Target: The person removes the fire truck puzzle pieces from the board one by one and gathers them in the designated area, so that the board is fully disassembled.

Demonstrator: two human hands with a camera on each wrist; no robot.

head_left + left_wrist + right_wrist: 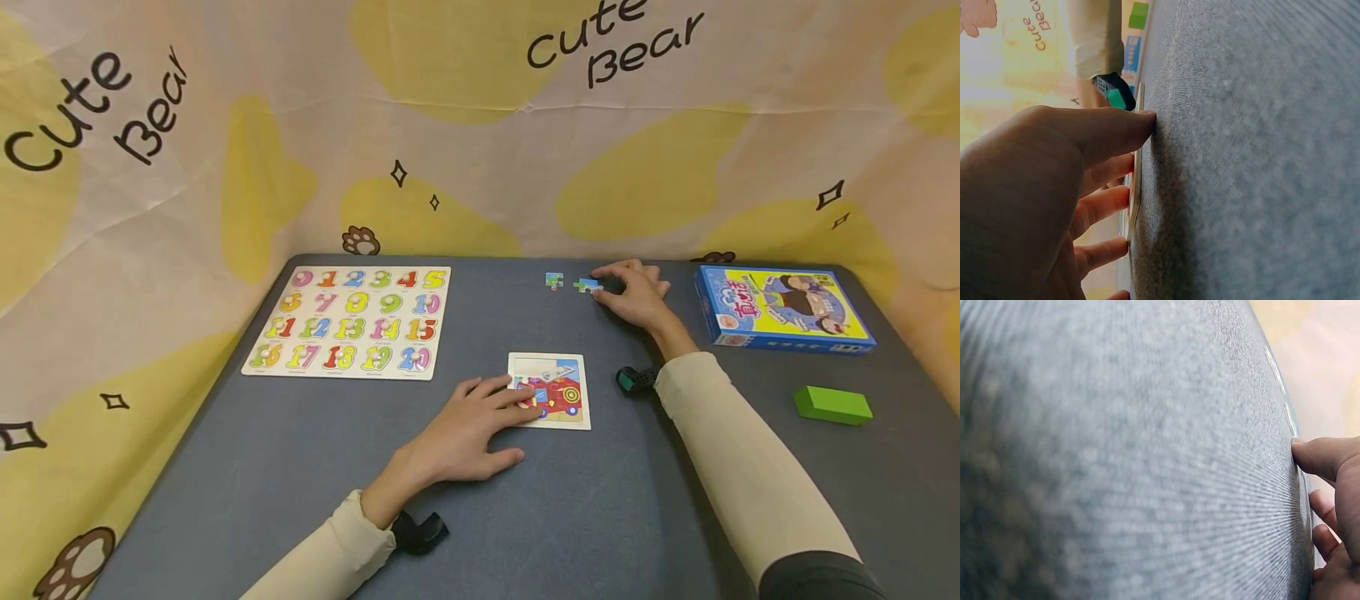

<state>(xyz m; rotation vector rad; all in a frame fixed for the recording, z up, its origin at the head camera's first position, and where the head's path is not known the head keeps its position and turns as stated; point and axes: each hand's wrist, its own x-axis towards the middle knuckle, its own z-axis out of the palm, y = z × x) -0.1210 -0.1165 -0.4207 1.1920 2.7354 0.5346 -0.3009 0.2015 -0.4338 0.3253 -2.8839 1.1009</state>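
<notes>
A small framed jigsaw puzzle (pixel 586 392) with a red vehicle picture lies at the middle of the table. My left hand (pixel 468 429) rests spread on its left side, fingers over the picture and thumb on the table. In the left wrist view the fingertips (pixel 1113 199) touch the thin board's edge. At the back, my right hand (pixel 637 293) pinches the right end of a blue and green puzzle piece (pixel 587 285) between thumb and index finger. A second puzzle piece (pixel 554 279) lies just left of it. In the right wrist view the thumb (pixel 1319 455) is low at the tabletop.
On the left lies a number board (pixel 337 376) with colourful numerals. A blue and yellow box (pixel 783 308) stands at the back right, and a green block (pixel 833 405) sits nearer on the right. Printed fabric (pixel 465 142) hangs behind the grey table (pixel 585 517).
</notes>
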